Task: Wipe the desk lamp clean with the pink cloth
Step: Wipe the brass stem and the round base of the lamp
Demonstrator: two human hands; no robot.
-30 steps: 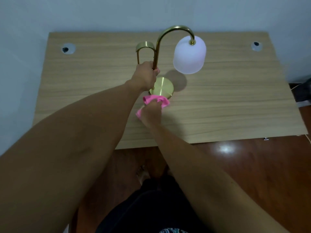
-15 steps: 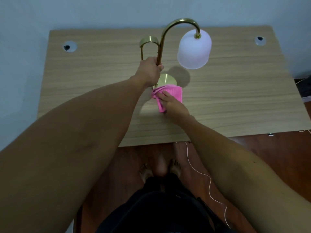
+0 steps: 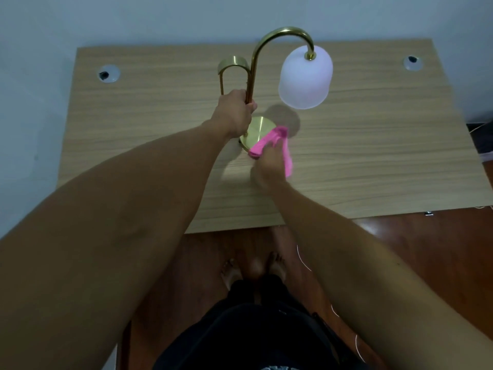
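A brass desk lamp point(image 3: 280, 36) with a curved neck and a frosted white shade point(image 3: 305, 77) stands upright on the wooden desk point(image 3: 373, 156). My left hand point(image 3: 236, 113) grips the lamp's stem low down, just above the round brass base point(image 3: 257, 129). My right hand point(image 3: 268, 166) holds the pink cloth point(image 3: 269, 141) and presses it onto the right front part of the base. Part of the cloth trails down along my right hand.
Two round cable holes sit at the desk's back corners, one on the left point(image 3: 108, 73) and one on the right point(image 3: 412, 62). A wall stands right behind the desk. A thin white cord point(image 3: 302, 260) lies on the brown floor by my bare feet.
My right hand has swept the pink cloth from the front left of the base across to its right side. My left hand has kept its grip on the stem.
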